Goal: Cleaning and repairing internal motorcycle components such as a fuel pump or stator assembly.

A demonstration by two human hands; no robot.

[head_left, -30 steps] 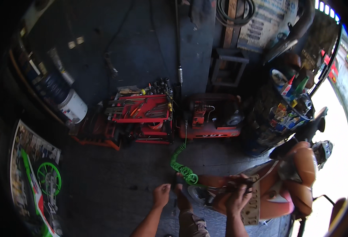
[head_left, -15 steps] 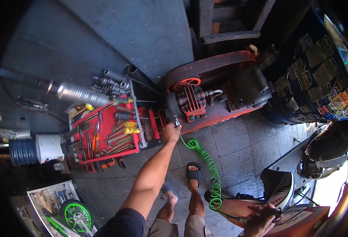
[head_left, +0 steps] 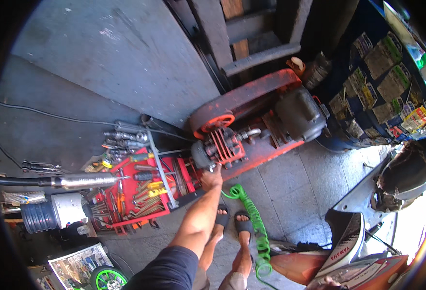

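- Navy sleeve (head_left: 176,263), one, on the left arm, which reaches forward bare below the elbow.
- Left hand (head_left: 212,180): fingers closed around a silver fitting (head_left: 212,168) at the front of the compressor pump; mostly knuckles and back of hand show.
- Right hand (head_left: 326,283): only a sliver at the lower edge, cut off; cannot tell whether spread or closed, or what it holds.
- Green coiled hose (head_left: 259,224), one: upper end just below the left hand, coils hanging right of the feet, tail running out at the lower edge. Exact join at the fitting hidden by the hand.
- Red compressor (head_left: 271,158), one, directly ahead: one finned pump (head_left: 228,147), one dark motor (head_left: 300,116), one long curved belt guard (head_left: 244,94), one orange pulley (head_left: 214,123).
- Feet, two, in two dark sandals (head_left: 242,223), on grey tiles (head_left: 290,193).
- Red tool tray (head_left: 138,222), one, left of the compressor; many tools, too crowded to count; at least two yellow handles (head_left: 157,192).
- Silver cylinder (head_left: 85,181), one, on a black hose.
- White bucket (head_left: 69,210), one, beside one dark ribbed container (head_left: 38,217).
- Green-rimmed wheel (head_left: 109,279), one, lower left.
- Orange motorcycle (head_left: 300,267), one, lower right.
- Blue drum (head_left: 336,140), one, far right, several stickers.
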